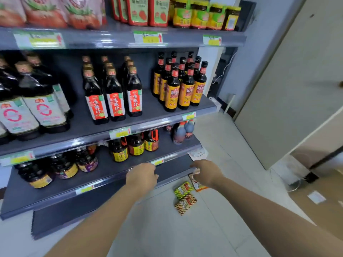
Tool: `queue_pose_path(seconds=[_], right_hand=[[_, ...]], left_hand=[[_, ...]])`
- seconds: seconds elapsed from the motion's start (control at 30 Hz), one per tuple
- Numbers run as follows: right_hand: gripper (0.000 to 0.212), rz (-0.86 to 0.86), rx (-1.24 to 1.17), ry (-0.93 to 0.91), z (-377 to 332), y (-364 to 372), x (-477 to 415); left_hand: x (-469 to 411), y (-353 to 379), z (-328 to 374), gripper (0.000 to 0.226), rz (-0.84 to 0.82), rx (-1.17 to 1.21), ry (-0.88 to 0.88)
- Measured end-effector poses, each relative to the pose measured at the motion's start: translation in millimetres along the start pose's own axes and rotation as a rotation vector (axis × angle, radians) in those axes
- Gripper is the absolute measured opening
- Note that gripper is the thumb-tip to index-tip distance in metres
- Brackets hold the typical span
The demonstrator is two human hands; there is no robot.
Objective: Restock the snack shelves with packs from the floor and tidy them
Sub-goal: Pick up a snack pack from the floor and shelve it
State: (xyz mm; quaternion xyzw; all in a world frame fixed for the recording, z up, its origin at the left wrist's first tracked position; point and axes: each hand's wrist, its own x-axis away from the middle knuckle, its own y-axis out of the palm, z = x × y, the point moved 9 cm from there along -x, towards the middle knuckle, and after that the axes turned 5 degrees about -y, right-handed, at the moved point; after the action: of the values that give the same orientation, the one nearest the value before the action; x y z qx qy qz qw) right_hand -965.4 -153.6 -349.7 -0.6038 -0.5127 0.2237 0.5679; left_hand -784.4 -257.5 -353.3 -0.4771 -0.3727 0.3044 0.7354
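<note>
Head view: three flat, shiny packs [185, 204] lie on the smooth floor [167, 230] by the bottom shelf's [83, 206] right corner. The left hand [141, 176] is loosely curled and holds nothing. The right hand [206, 173] bends over the orange pack [200, 186]; I cannot tell if it pinches. The slippery wrap could slide from the fingers.

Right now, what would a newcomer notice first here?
Rows of dark sauce bottles with red-orange labels line the middle shelf. Lower right, three snack packs lie on the pale floor tiles beside the bottom shelf, and both bare arms stretch toward that shelf's edge.
</note>
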Motion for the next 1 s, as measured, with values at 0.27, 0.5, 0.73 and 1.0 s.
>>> queue_pose_path(seconds=[0.27,0.5,0.73,1.0], right_hand=[[0.046,-0.122,-0.028,0.150,117.0,51.0,-42.7],[0.042,-0.192,-0.065,0.191,189.7,96.0,-110.0],[0.043,-0.274,-0.112,0.189,256.5,165.6,-166.0],[0.042,-0.379,-0.065,0.135,334.1,265.8,-222.2]], left_hand=[[-74.5,99.2,68.3,0.024,-0.172,-0.056,0.015],[-145.0,179.4,102.9,0.023,-0.299,-0.096,0.021],[-194.3,279.3,101.7,0.030,-0.382,0.055,-0.138],[-225.5,423.4,104.9,0.034,-0.435,0.129,-0.296]])
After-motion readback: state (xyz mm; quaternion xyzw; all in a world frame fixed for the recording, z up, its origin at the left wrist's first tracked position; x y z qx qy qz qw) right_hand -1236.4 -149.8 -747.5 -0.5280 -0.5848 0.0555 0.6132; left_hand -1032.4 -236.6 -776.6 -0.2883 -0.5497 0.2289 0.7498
